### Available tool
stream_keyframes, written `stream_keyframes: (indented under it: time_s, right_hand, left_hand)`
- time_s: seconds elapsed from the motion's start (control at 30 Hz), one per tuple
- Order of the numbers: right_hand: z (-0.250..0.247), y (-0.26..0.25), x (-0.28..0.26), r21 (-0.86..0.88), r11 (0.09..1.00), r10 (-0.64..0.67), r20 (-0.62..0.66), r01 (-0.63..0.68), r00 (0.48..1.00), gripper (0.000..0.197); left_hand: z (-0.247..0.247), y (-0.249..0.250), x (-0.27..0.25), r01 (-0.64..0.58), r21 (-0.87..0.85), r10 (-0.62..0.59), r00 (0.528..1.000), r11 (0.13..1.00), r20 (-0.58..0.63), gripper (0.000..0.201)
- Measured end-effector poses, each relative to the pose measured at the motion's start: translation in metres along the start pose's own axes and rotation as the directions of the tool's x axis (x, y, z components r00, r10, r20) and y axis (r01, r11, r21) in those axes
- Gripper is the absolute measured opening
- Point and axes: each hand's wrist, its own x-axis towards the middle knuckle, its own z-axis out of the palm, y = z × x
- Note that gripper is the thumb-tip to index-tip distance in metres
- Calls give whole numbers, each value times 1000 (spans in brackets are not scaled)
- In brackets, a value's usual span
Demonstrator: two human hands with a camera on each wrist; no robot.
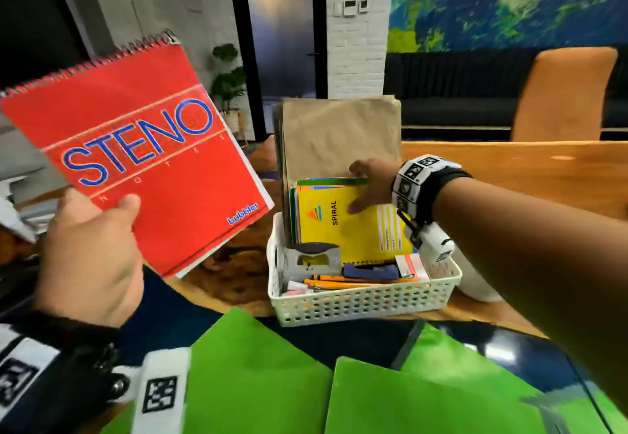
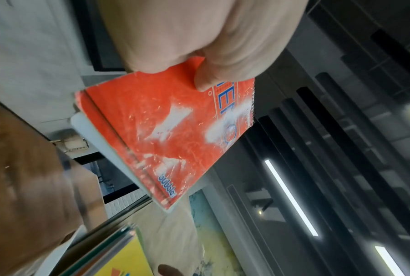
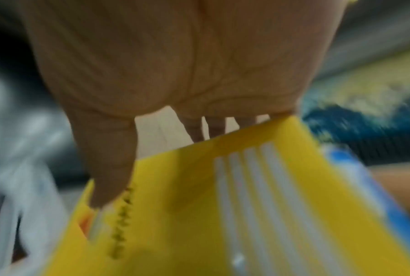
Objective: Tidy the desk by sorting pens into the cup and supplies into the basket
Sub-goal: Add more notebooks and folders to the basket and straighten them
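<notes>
My left hand [image 1: 112,219] holds a red spiral STENO notebook [image 1: 153,161] up in the air, left of the white basket [image 1: 360,307]. The thumb lies on its cover and the fingers are behind it. In the left wrist view the same hand [image 2: 199,61] pinches the notebook [image 2: 170,130] by its lower corner. My right hand [image 1: 368,185] reaches into the basket and grips the top edge of a yellow SPIRAL notebook [image 1: 353,229] standing there. Seen from the right wrist, the thumb [image 3: 109,168] presses the yellow cover [image 3: 199,214] with the fingers behind it.
Brown envelopes [image 1: 339,137] stand at the basket's back. A grey stapler [image 1: 312,260], pencils [image 1: 339,282] and small supplies lie in its front. Green folders [image 1: 258,376] lie nearest me. A white object [image 1: 475,284] sits right of the basket, half hidden by my arm. An orange chair [image 1: 564,93] stands beyond the wooden table [image 1: 509,175].
</notes>
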Motion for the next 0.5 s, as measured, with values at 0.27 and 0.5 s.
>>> stream_keyframes:
  time_s: [0.27,0.5]
  right_hand:
    - [20,-13,10,-323,944,87,57,-64,995,91]
    - [24,-9,-37,-257,961,-113,-19,105,993,49]
  left_hand:
    - [71,36,59,-255,321,212,964,912,162,25]
    - [167,31,71,-498,426,154,767,756,623,57]
